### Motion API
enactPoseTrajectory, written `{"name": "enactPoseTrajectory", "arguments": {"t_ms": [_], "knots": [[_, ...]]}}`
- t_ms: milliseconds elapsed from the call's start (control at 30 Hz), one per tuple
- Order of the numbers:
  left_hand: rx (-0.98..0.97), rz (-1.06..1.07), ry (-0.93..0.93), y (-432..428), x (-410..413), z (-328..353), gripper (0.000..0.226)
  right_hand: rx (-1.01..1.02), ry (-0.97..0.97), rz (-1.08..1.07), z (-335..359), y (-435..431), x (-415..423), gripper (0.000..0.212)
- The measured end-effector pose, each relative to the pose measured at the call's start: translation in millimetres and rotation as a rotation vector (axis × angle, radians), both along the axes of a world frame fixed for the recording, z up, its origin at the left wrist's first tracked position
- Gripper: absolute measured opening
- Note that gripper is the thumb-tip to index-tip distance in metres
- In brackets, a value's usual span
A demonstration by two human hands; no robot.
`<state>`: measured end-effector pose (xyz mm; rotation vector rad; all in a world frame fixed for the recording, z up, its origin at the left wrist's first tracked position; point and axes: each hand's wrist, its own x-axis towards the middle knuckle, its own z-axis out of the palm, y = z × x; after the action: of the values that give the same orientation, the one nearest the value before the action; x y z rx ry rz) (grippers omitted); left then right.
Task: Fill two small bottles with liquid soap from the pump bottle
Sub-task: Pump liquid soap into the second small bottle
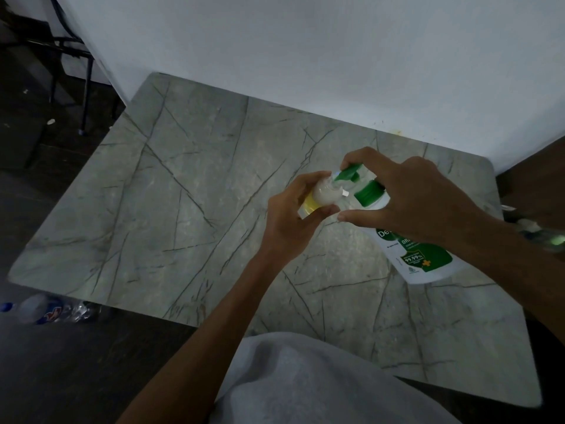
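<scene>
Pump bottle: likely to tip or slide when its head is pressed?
Probably somewhat tippy: the pump bottle is tall for its base, and only the right hand, on its green pump head, steadies it. It may slide, since the table looks smooth and polished. Its body looks like rigid plastic, so it should hardly flex.

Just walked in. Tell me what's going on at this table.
A person at a grey marble-patterned table is filling a bottle. The left grip holds a small clear plastic bottle, tilted, with its mouth against the nozzle of the green pump head on a white plastic pump bottle standing on the table. The right grip arches over that pump head, a finger on top of it. The small bottle seems to hold some liquid already.
</scene>
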<state>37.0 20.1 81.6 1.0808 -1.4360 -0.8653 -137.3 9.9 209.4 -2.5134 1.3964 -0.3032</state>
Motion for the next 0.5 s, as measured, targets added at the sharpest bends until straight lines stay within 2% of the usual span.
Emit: {"name": "enactPoseTrajectory", "arguments": {"t_ms": [267, 500], "knots": [[-0.041, -0.019, 0.021, 1.1, -0.1, 4.6, 0.051, -0.023, -0.171, -0.033, -4.3, 2.2, 1.6, 0.047], [0.0, -0.026, 0.015, -1.8, 2.2, 1.7, 0.053, -0.013, -0.053, -0.013, -1.5, 1.7, 1.6, 0.061]]}}
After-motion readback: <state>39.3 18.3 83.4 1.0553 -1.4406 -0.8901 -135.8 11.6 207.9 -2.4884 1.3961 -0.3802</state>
